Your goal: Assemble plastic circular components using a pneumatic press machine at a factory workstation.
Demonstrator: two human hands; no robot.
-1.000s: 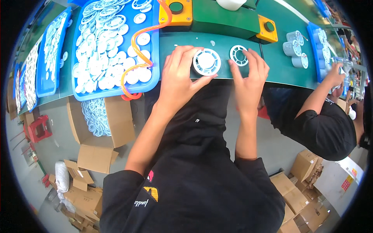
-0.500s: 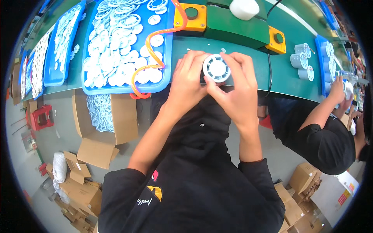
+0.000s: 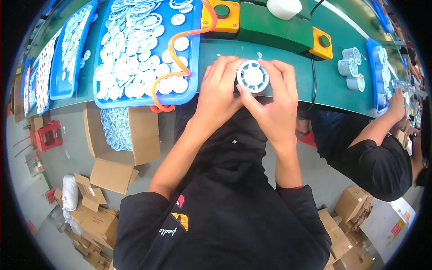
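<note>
Between my hands, at the bench's near edge, is a white round slotted part [image 3: 253,76] with a ring of openings around a plain hub. Its slotted face points up toward me; its underside is hidden. My right hand [image 3: 278,101] grips it, thumb on the near left side and fingers curled around the right and far sides. My left hand [image 3: 219,92] is bent against its left side, fingertips partly hidden behind it.
A blue tray [image 3: 194,58] of white discs and rings stands left, an orange coiled hose [image 3: 171,47] across it. Behind my hands is a green machine [image 3: 274,29] with yellow button boxes. White cups [image 3: 347,67] stand right, near a co-worker's arm [image 3: 380,121]. An open carton [image 3: 146,135] sits below.
The white slotted part has shifted slightly right and its face has tilted a little. Both my hands keep nearly the same grip. At the right, the co-worker's hand has moved slightly.
</note>
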